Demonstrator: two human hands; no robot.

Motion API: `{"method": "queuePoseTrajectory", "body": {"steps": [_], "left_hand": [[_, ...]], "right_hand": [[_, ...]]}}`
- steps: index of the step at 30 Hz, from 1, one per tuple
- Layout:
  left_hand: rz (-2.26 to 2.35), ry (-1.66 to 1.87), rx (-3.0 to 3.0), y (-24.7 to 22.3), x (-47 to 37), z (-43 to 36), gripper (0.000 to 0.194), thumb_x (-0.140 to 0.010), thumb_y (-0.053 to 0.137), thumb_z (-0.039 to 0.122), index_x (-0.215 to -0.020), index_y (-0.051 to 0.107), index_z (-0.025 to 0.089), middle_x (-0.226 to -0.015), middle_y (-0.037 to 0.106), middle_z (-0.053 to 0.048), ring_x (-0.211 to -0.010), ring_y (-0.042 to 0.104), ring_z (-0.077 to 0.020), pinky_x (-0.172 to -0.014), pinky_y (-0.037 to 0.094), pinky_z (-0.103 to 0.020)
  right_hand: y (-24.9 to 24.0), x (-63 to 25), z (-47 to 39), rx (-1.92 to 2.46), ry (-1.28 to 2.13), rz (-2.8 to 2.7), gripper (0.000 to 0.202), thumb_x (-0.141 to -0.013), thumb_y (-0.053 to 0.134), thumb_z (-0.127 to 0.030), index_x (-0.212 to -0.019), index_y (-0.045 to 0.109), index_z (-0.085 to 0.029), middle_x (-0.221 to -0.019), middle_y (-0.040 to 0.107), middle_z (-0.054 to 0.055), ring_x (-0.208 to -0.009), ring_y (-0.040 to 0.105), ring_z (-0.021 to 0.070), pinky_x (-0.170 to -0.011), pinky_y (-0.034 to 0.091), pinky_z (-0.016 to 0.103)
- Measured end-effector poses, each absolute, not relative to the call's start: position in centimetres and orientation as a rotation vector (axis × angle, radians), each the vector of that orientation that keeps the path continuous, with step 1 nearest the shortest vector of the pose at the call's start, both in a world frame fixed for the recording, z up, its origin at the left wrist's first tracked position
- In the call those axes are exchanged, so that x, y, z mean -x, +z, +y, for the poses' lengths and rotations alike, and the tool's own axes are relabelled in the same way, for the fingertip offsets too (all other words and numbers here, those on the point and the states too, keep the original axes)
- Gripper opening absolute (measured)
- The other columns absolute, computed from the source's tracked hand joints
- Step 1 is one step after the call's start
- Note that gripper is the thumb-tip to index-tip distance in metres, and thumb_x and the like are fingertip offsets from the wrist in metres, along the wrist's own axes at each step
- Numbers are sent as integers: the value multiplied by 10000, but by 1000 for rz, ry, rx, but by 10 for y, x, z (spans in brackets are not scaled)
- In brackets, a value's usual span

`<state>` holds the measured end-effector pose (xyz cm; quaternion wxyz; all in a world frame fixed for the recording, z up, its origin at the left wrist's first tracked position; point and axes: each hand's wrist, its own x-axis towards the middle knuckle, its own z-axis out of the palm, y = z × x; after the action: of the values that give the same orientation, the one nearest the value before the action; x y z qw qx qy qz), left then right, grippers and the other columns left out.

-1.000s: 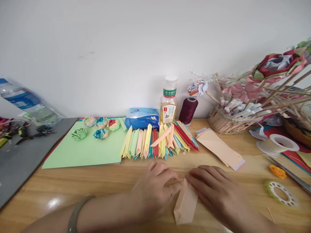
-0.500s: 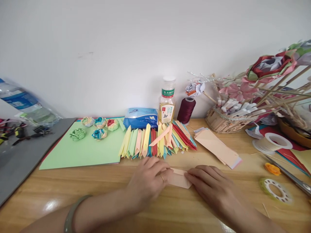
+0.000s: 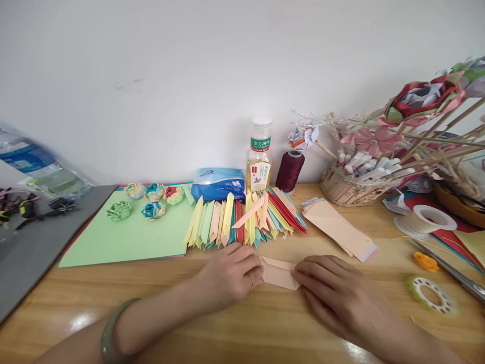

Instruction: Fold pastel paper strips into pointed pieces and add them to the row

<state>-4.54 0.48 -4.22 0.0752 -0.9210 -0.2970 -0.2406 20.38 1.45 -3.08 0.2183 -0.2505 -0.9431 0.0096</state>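
Note:
A peach paper strip (image 3: 279,273) with folded edges lies between my two hands on the wooden table. My left hand (image 3: 235,275) pinches its left end, fingers bent together. At the right end, my right hand (image 3: 337,290) grips the strip between thumb and fingers. Just beyond my hands is a row of folded paper pieces (image 3: 231,222) in yellow, green, peach, red and blue. A stack of flat peach strips (image 3: 337,227) rests to the right of that row.
Paper rosettes (image 3: 153,209) sit on green sheets (image 3: 125,242) at left. A tissue pack (image 3: 219,184), bottle (image 3: 259,156) and maroon thread cone (image 3: 290,171) stand behind. On the right are a flower basket (image 3: 348,189), white spool (image 3: 424,221), scissors (image 3: 454,275) and tape roll (image 3: 432,297).
My left hand has shifted slightly left, uncovering more of the strip's left end. A folded flap along its upper edge now shows more clearly. The view has moved slightly.

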Motion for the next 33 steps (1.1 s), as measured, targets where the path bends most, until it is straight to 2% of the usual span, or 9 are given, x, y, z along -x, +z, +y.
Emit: {"method": "queuePoseTrajectory", "body": {"steps": [2, 5, 9, 14, 17, 23, 27, 33], "left_hand": [[-784, -685, 2730, -40, 45, 7, 118, -911, 513, 119, -856, 617, 120, -778, 634, -30, -790, 556, -153, -692, 445, -284], [-735, -646, 2692, -41, 42, 8, 109, -901, 515, 96, -956, 609, 86, -757, 625, -34, -775, 562, -160, -698, 459, -294], [-932, -703, 2702, -47, 38, 8, 137, -914, 499, 127, -819, 598, 120, -759, 603, -27, -791, 559, -145, -694, 462, -272], [-1002, -845, 2705, -50, 35, 5, 179, -911, 512, 155, -749, 589, 139, -748, 607, -10, -792, 556, -148, -690, 455, -278], [-994, -895, 2717, -45, 34, 2, 166, -906, 518, 157, -765, 605, 142, -777, 628, -17, -825, 560, -163, -710, 458, -290], [-981, -865, 2778, -40, 37, -1, 154, -910, 513, 179, -820, 634, 148, -777, 636, -29, -854, 557, -169, -733, 453, -291], [-1040, -879, 2797, -42, 37, -1, 198, -915, 503, 181, -759, 619, 144, -715, 627, -22, -845, 557, -172, -757, 440, -302], [-1262, -1049, 2851, -42, 32, -3, 177, -887, 563, 205, -728, 633, 174, -784, 649, -3, -854, 530, -167, -759, 428, -307]], "right_hand": [[-31, -202, 14, 706, -10, -2611, 207, -908, 461, -179, -977, 652, -135, -865, 674, 89, -837, 623, 210, -713, 522, 357], [-30, -204, 14, 663, -84, -2655, 263, -943, 392, -167, -975, 652, -145, -880, 685, 89, -829, 632, 204, -706, 529, 355], [-29, -209, 14, 574, -122, -2692, 358, -969, 279, -146, -1066, 623, -136, -930, 696, 100, -848, 640, 194, -727, 538, 346], [-39, -208, 11, 702, -49, -2597, 266, -938, 378, -128, -1056, 616, -147, -957, 683, 90, -890, 628, 199, -761, 529, 351], [-46, -207, 11, 808, 96, -2547, 209, -914, 436, -122, -1008, 618, -161, -948, 651, 90, -871, 615, 189, -723, 521, 325], [-43, -208, 15, 796, 149, -2510, 211, -920, 440, -147, -1068, 588, -175, -866, 649, 66, -774, 615, 163, -669, 512, 291], [-37, -205, 16, 803, 201, -2490, 181, -927, 424, -158, -905, 602, -187, -801, 650, 50, -729, 614, 153, -643, 509, 275], [-41, -205, 15, 897, 394, -2464, 197, -941, 402, -169, -898, 591, -201, -871, 602, 55, -768, 594, 153, -651, 503, 273]]}}
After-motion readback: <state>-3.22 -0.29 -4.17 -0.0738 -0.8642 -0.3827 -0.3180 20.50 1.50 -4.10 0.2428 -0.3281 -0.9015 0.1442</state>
